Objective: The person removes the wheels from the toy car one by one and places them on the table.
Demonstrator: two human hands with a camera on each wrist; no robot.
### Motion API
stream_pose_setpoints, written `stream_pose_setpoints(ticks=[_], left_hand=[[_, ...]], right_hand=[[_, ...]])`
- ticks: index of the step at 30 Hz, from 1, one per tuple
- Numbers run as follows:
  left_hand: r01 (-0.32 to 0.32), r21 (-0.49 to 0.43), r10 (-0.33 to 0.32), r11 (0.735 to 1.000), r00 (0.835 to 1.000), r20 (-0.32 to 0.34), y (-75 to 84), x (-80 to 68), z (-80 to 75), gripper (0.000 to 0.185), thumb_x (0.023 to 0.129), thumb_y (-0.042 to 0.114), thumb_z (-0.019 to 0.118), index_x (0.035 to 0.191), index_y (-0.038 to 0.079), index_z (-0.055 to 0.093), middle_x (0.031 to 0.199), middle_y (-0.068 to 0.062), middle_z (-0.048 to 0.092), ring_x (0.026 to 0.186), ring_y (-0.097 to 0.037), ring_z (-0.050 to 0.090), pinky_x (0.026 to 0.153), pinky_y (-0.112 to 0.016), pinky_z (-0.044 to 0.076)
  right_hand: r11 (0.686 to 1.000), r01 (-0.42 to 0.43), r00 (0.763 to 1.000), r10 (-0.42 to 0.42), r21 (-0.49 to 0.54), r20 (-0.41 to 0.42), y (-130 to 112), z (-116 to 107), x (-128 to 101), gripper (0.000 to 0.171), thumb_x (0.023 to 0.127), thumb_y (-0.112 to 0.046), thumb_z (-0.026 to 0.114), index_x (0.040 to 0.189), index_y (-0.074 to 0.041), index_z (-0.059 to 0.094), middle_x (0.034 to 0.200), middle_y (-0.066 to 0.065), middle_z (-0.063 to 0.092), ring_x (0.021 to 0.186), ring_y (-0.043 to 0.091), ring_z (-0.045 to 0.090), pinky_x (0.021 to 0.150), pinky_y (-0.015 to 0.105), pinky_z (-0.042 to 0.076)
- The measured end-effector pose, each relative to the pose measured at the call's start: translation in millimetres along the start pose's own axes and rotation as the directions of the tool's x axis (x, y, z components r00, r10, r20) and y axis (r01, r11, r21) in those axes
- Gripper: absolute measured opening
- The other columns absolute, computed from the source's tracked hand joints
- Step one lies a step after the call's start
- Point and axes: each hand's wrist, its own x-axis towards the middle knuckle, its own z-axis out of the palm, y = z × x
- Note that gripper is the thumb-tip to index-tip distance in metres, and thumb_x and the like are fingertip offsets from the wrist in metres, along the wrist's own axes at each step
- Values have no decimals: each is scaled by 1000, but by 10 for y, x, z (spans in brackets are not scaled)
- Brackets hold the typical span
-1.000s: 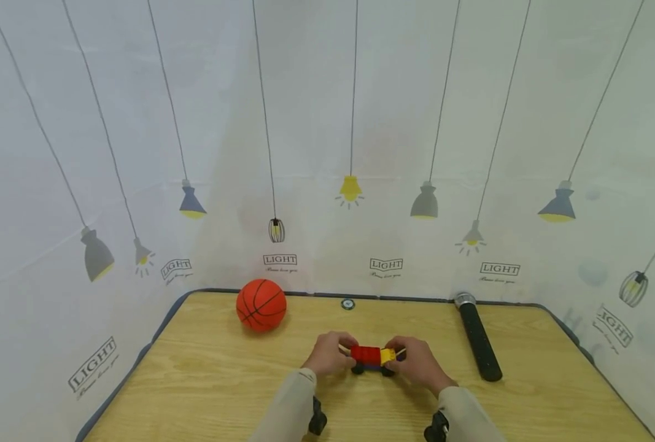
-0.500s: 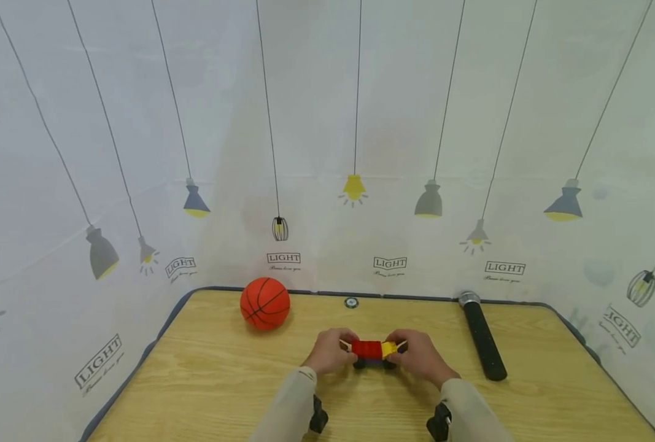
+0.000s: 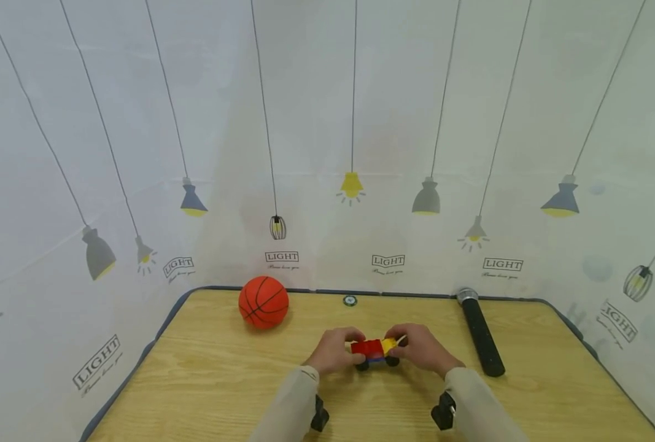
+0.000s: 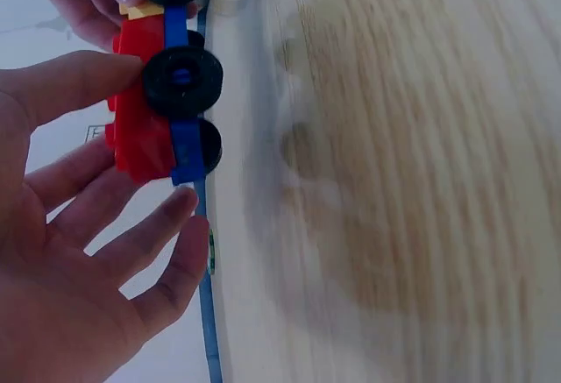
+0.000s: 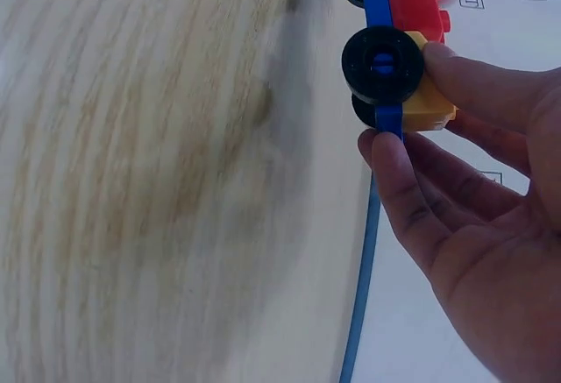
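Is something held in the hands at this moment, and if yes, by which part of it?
Yes, a toy car: the left hand grips it by the red body, the right hand by the yellow block at one end.

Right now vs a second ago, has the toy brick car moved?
Yes: against the basketball in the head view, the yellow end of the toy brick car has shifted slightly up the frame; lifted or swung away, can't tell.
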Motion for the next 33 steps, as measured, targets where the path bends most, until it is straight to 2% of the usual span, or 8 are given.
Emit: stream_pose_setpoints(ticks=[7,10,15,20,25,29,33], left_hand=[[1,-10,0,1000,1000,27,97,2,31,39,87,24,79,123,18,66,121,-5,71,102,-16,63,95,-39,56],[22,-26,-21,999,999,29,121,-13,41,42,85,24,81,124,18,64,113,-5,72,96,-14,62,92,-37,56],[4,-39,-3,999,999,36,117,-17,83,40,86,20,80,122,17,64,105,-4,73,88,-11,63,87,-35,57],[14,-62,-12,998,1000,23,117,-29,113,42,89,23,78,128,21,62,106,-5,72,90,-12,64,87,-37,58],[48,-121,-50,991,999,-13,142,-69,129,51,91,24,75,138,25,55,115,-8,69,98,-17,65,88,-41,59],[31,-154,-41,988,997,-59,161,-87,136,52,94,21,72,141,25,52,121,-11,67,105,-21,65,88,-43,59],[-4,-171,-13,985,995,-99,183,-86,145,50,96,19,69,142,26,51,123,-13,67,107,-23,66,87,-43,60]], right_hand=[[997,77,994,-75,-25,83,-55,-53,36,22,88,-9,75,109,-4,71,103,7,73,86,16,67,73,32,58],[996,85,991,-81,-34,106,-87,-69,51,23,88,-9,75,110,-5,71,102,7,72,87,17,65,75,34,57],[995,89,989,-83,-43,125,-128,-65,60,24,88,-7,74,112,-5,71,103,6,72,90,18,63,82,39,58],[999,44,997,-44,-11,63,-150,-51,20,27,90,-9,73,116,-5,70,114,11,72,96,23,67,86,43,59],[996,77,997,-76,33,-23,-136,-58,-46,33,92,-13,70,123,-2,66,122,19,69,101,30,69,86,45,59],[993,94,994,-90,65,-69,-114,-61,-79,37,93,-15,70,129,-4,63,121,20,69,99,31,69,83,43,60],[994,51,989,-36,101,-144,-95,-49,-101,38,92,-11,71,129,-9,64,120,18,69,99,28,69,82,42,60]])
